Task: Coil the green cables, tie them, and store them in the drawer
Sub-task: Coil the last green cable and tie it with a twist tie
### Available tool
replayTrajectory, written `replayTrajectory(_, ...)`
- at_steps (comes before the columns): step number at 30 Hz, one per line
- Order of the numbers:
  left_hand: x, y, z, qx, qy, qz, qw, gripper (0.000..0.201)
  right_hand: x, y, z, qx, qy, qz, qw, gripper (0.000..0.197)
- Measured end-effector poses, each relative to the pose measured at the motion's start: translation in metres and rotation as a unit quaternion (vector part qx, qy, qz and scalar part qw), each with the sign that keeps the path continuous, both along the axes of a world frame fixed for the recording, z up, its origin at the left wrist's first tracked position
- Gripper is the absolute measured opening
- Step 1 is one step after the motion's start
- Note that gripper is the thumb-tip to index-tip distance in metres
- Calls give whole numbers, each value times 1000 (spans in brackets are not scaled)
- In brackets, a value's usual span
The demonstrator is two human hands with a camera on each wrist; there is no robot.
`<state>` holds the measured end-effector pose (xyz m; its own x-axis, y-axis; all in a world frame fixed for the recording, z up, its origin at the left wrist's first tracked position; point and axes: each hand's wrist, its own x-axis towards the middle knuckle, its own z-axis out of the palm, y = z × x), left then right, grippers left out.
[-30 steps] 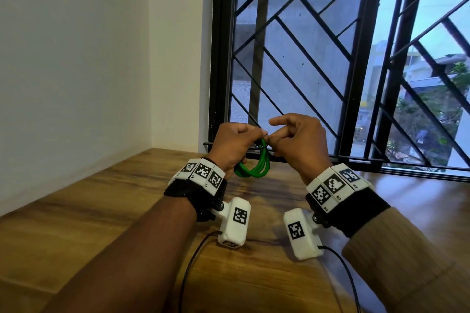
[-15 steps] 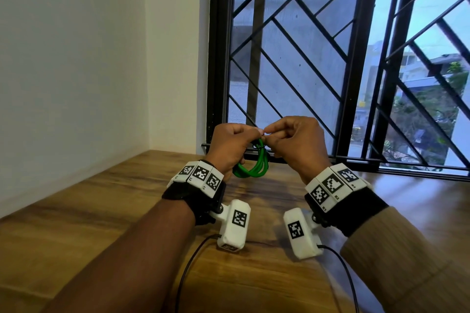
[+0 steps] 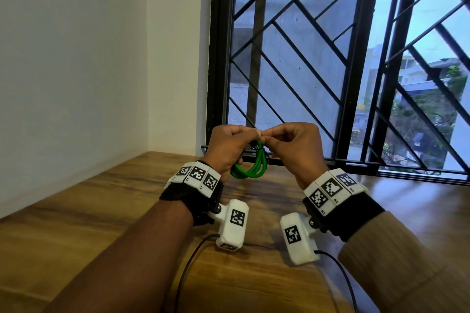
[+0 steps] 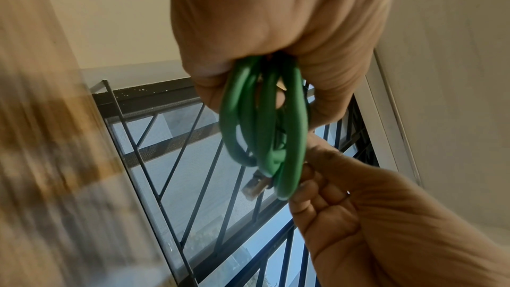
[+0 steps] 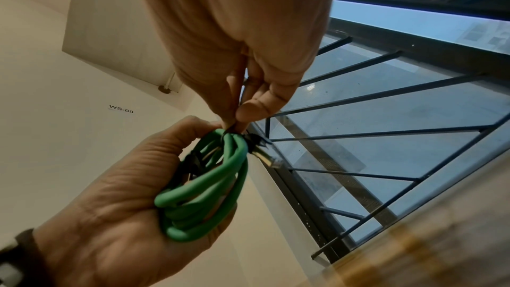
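A coil of green cable [image 3: 250, 170] hangs in the air above the wooden table, close to the window. My left hand [image 3: 236, 140] grips the coil [image 5: 204, 189] in its palm, fingers curled round the loops. My right hand [image 3: 277, 138] meets it from the right and pinches a thin black tie [image 5: 255, 140] at the top of the coil between thumb and forefinger. A clear plug end [image 4: 255, 184] of the cable sticks out beside the tie. No drawer is in view.
The wooden table [image 3: 101, 223] runs under both arms to a white wall on the left. A black window grille [image 3: 305, 58] stands just behind the hands. Thin black leads [image 3: 183, 272] from the wrist cameras trail over the table's near part.
The right hand's outstretched forefinger has curled in, and its fingertips now pinch tight against the left hand at the coil's top. The left hand keeps its grip on the coil.
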<state>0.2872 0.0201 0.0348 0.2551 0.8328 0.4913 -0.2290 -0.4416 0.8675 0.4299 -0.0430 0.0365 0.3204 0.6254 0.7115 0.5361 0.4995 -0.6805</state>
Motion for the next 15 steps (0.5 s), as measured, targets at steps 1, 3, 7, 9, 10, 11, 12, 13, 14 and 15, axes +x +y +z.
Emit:
replayTrajectory(1, 0, 1, 0, -3, 5, -1, 1000, 14, 0, 0, 0, -1, -5, -2, 1000, 8)
replayTrajectory(3, 0, 1, 0, -7, 9, -4, 1000, 14, 2, 0, 0, -2, -11, -2, 1000, 8)
replayTrajectory(7, 2, 1, -1, -11, 12, -6, 1000, 15, 3, -3, 2, 1, -19, 15, 1000, 8)
replayTrajectory(9, 3, 2, -2, -11, 15, -7, 1000, 18, 2, -3, 2, 2, -15, 18, 1000, 8)
replayTrajectory(10, 4, 2, -2, -10, 16, -8, 1000, 17, 2, -3, 2, 1, -12, 17, 1000, 8)
replayTrajectory(11, 4, 2, -2, -10, 16, -10, 1000, 16, 3, -2, 2, 0, -9, 15, 1000, 8)
replayTrajectory(12, 4, 2, -1, -10, 14, -13, 1000, 14, 3, -2, 2, -2, -4, 14, 1000, 8)
replayTrajectory(13, 4, 2, -1, -10, 12, -15, 1000, 14, 4, -1, 2, -4, 1, 12, 1000, 8)
replayTrajectory(14, 4, 2, -1, -10, 10, -16, 1000, 13, 5, -1, 3, -6, 5, 11, 1000, 8)
replayTrajectory(15, 5, 2, -1, -10, 9, -17, 1000, 13, 5, -1, 3, -8, 8, 10, 1000, 8)
